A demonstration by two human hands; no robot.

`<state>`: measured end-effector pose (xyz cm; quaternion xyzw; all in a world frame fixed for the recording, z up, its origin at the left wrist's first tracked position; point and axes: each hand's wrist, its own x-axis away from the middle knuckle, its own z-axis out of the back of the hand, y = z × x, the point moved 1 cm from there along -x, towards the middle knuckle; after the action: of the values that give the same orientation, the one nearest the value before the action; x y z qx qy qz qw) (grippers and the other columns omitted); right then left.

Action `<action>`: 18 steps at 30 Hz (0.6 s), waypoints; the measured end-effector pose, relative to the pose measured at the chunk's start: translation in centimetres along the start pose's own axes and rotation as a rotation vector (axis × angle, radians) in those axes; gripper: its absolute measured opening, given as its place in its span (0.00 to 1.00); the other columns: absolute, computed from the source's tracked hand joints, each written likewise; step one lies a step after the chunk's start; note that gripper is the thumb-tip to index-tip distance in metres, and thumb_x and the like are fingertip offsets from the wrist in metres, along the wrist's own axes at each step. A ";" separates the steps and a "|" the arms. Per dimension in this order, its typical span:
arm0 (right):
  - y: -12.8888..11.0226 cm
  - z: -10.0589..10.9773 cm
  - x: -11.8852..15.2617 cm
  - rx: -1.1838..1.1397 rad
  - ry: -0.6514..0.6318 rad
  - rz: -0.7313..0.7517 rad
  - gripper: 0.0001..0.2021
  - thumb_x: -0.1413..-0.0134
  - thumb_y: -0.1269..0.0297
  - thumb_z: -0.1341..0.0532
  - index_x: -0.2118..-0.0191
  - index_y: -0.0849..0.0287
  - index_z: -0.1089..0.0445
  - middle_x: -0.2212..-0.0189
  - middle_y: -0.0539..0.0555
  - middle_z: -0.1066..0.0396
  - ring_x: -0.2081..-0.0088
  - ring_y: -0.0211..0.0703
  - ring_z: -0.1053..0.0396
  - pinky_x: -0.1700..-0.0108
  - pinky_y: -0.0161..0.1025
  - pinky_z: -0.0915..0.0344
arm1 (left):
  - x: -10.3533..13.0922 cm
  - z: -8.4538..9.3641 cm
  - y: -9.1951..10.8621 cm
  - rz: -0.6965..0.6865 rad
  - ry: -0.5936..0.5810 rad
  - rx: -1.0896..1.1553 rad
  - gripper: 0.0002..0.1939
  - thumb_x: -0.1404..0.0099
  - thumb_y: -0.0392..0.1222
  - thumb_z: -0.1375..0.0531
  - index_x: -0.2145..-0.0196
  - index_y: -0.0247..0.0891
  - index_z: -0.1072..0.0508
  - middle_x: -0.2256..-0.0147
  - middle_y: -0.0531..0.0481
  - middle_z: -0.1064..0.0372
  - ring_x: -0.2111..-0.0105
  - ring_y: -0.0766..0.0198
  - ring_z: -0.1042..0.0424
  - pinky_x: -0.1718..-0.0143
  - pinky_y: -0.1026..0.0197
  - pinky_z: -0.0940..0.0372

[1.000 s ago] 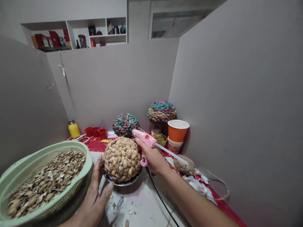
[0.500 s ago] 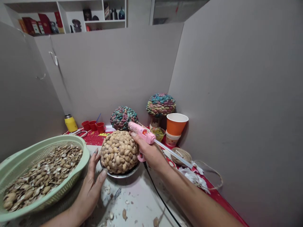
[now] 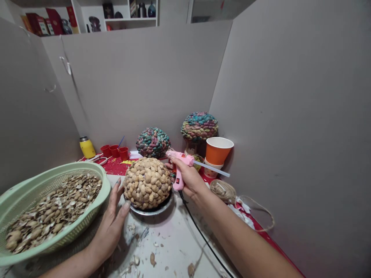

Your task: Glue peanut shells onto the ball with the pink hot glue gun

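Note:
A dome covered in peanut shells (image 3: pixel 147 183) rests in a shallow metal dish (image 3: pixel 155 211). Beside its left edge is my left hand (image 3: pixel 111 222), fingers spread, the fingertips at or very near the shells and dish rim. My right hand (image 3: pixel 189 178) grips a pink glue gun (image 3: pixel 179 177) at the dome's right side. The gun's nozzle end points left, close behind the dome's upper right, and a clear glue stick (image 3: pixel 213 168) sticks out of its rear. A black cord (image 3: pixel 197 227) runs down from the handle.
A green basket (image 3: pixel 103 185) of shell pieces stands at the left. Behind are two coloured domes (image 3: pixel 153 142), red cups (image 3: pixel 123 153), a yellow bottle (image 3: pixel 87 148) and an orange paper cup (image 3: pixel 218 154). Twine (image 3: pixel 223 191) lies at the right. Shell scraps dot the grey work surface (image 3: pixel 171 247).
My right hand has shifted slightly right with the glue gun, whose body and stick now lie closer to level. My left hand stays beside the dome. The view has tilted slightly.

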<state>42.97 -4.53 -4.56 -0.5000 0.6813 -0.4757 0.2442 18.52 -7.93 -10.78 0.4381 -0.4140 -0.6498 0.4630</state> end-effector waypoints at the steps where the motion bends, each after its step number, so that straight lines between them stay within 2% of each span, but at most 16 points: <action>1: -0.1 -0.1 0.2 -0.015 -0.008 -0.017 0.09 0.55 0.62 0.33 0.68 0.60 0.26 0.75 0.54 0.23 0.79 0.41 0.29 0.82 0.31 0.38 | -0.1 0.0 -0.1 0.002 0.001 0.004 0.40 0.32 0.60 0.48 0.30 0.48 0.60 0.29 0.46 0.60 0.30 0.49 0.59 0.32 0.43 0.62; 4: -0.4 -0.3 0.7 -0.049 -0.033 -0.018 0.09 0.56 0.62 0.33 0.67 0.60 0.25 0.76 0.53 0.23 0.77 0.43 0.27 0.79 0.32 0.35 | -0.2 0.0 -0.2 0.009 -0.011 0.017 0.39 0.31 0.60 0.49 0.30 0.49 0.60 0.28 0.48 0.61 0.30 0.52 0.60 0.31 0.44 0.64; 9: -0.9 -0.1 1.2 -0.069 -0.072 0.029 0.15 0.60 0.60 0.31 0.62 0.59 0.24 0.72 0.52 0.21 0.69 0.49 0.23 0.71 0.36 0.29 | 0.1 -0.3 -0.3 0.009 -0.062 0.047 0.39 0.30 0.59 0.50 0.30 0.48 0.62 0.29 0.45 0.57 0.30 0.52 0.58 0.31 0.43 0.64; 13: -0.6 0.0 1.1 -0.034 -0.078 0.016 0.18 0.63 0.58 0.30 0.62 0.58 0.23 0.72 0.53 0.21 0.70 0.50 0.24 0.73 0.37 0.30 | 0.1 -0.4 -0.3 0.029 -0.060 -0.010 0.40 0.31 0.60 0.50 0.29 0.44 0.61 0.29 0.43 0.60 0.30 0.50 0.61 0.32 0.42 0.64; 18: 0.0 0.0 0.8 0.008 -0.086 -0.008 0.18 0.62 0.56 0.30 0.63 0.59 0.23 0.72 0.53 0.21 0.71 0.50 0.24 0.74 0.38 0.29 | 0.2 -0.2 0.0 0.028 -0.059 -0.121 0.40 0.32 0.62 0.50 0.30 0.38 0.54 0.28 0.44 0.61 0.29 0.50 0.65 0.31 0.44 0.69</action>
<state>42.67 -5.32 -4.42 -0.5216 0.6663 -0.4574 0.2735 18.67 -8.20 -10.86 0.3841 -0.3934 -0.6797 0.4854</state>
